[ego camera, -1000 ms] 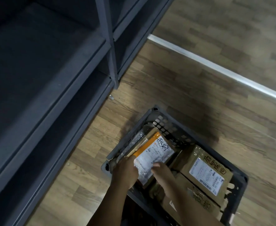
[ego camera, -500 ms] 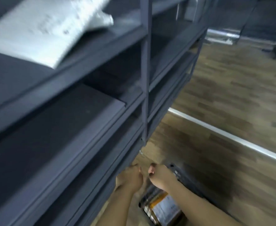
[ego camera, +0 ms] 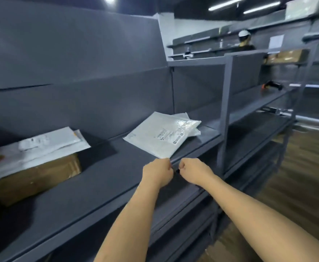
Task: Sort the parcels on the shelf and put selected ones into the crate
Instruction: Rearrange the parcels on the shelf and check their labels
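While your arms reach forward, the dark grey shelf (ego camera: 105, 167) fills most of the view, its front edge running from lower left up to the upright post (ego camera: 223, 110).

Item 1: shelf. Bare board lies open between the two parcel groups and along the front edge; the bay beyond the post is open too.

Item 2: carton (ego camera: 34, 178), brown, at far left, set back from the front edge.

Item 3: mailers (ego camera: 41, 146), white, stacked on the carton and overhanging its right end.

Item 4: pouch (ego camera: 160, 135), white with a printed label, lying flat at mid-shelf on a second white pouch (ego camera: 193, 132). Its near corner reaches the shelf's front edge.

Item 5: your left hand (ego camera: 157, 174), fingers curled shut, knuckles just below the pouch's near corner; you cannot tell whether it pinches that corner.

Item 6: your right hand (ego camera: 194, 172), clenched, just beside the left and apart from the pouch, nothing visible in it.

Crate: out of view.
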`<state>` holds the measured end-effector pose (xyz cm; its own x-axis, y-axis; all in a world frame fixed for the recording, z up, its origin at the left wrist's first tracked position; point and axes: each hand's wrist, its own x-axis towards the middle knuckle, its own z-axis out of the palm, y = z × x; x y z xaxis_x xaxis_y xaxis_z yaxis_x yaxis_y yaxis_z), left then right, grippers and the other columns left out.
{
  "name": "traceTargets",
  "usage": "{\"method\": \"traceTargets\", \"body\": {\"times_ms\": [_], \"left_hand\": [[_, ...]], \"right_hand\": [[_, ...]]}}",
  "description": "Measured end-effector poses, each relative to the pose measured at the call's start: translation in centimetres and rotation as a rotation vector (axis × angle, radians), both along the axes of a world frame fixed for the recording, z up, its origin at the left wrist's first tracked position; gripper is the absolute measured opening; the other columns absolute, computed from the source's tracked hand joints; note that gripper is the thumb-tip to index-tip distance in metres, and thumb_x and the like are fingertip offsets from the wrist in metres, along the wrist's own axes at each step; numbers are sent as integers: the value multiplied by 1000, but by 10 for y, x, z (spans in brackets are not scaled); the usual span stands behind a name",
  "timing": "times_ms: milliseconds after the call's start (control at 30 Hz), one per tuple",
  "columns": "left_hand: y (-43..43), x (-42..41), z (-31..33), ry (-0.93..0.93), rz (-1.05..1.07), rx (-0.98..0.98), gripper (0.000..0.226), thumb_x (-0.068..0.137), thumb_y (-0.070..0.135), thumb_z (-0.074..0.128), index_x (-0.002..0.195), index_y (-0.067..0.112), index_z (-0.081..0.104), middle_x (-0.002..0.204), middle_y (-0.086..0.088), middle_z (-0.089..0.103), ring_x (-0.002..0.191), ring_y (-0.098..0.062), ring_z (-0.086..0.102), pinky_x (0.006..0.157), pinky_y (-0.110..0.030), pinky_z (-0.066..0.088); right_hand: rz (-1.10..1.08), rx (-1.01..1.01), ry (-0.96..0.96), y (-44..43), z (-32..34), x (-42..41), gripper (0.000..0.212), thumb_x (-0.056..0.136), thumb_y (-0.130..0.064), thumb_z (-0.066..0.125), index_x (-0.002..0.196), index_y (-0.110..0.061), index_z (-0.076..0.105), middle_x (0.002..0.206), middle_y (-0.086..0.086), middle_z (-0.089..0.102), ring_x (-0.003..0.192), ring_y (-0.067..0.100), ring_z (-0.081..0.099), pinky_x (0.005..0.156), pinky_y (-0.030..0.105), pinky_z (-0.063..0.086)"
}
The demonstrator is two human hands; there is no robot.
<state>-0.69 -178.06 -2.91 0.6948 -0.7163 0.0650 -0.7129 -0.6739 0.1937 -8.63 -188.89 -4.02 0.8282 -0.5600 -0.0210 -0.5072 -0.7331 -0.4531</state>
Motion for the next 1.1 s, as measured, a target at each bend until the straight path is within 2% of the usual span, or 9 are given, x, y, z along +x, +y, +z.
{"method": "traceTargets", "body": {"times_ms": [167,267,367,500,633,733,867,933,1100], "left_hand": [[24,14,36,-70,80,-28,27,90,19,38,108,14,58,109,-6,63,89,-27,54,71,-30,35],[29,26,45,-84,78,3,27,90,17,37,108,15,57,109,-5,63,81,-25,48,71,-30,34],[35,48,47,-97,67,59,24,90,17,38,104,14,57,106,-6,62,80,-25,47,70,-30,35],[44,91,44,-120,80,67,10,88,14,37,87,14,46,84,-3,51,76,-26,47,66,-29,32],[47,138,36,-101,109,79,26,90,16,37,107,11,56,109,-7,60,97,-29,59,73,-29,37],[44,159,25,-76,109,96,31,91,17,37,114,12,56,117,-8,60,104,-29,59,77,-31,40],[31,166,12,-65,34,121,31,90,17,36,115,13,55,118,-8,60,104,-30,59,79,-32,42],[24,168,8,-70,0,115,30,91,18,36,114,13,56,117,-8,60,103,-30,59,77,-32,41],[8,176,9,-61,-18,122,30,92,20,37,116,14,55,117,-8,60,104,-31,59,80,-32,41]], "right_hand": [[61,-120,-64,22,35,17,24,90,-22,42,107,-22,59,115,5,61,97,27,56,75,32,42],[73,-96,-69,28,44,35,24,87,-20,44,107,-23,57,115,2,61,102,25,56,77,32,43],[80,-68,-60,31,45,59,24,87,-19,44,107,-23,57,114,1,61,96,23,55,77,31,44],[63,-28,-62,33,45,96,27,88,-20,44,110,-23,59,115,-2,61,96,20,57,78,29,46],[45,-6,-66,31,37,127,27,89,-19,45,113,-22,59,118,-2,59,90,18,54,73,25,41],[28,-18,-46,24,22,143,32,89,-22,49,120,-21,56,129,2,53,112,23,53,88,29,43],[-128,-15,-4,8,6,153,44,89,-28,51,132,-24,48,140,5,36,130,31,31,104,39,35],[-219,63,-8,-4,2,156,46,89,-25,49,134,-22,45,142,8,29,132,33,24,105,39,31],[-386,249,-143,-34,10,163,44,90,-18,49,134,-16,45,144,14,22,128,36,27,106,34,30]]}}
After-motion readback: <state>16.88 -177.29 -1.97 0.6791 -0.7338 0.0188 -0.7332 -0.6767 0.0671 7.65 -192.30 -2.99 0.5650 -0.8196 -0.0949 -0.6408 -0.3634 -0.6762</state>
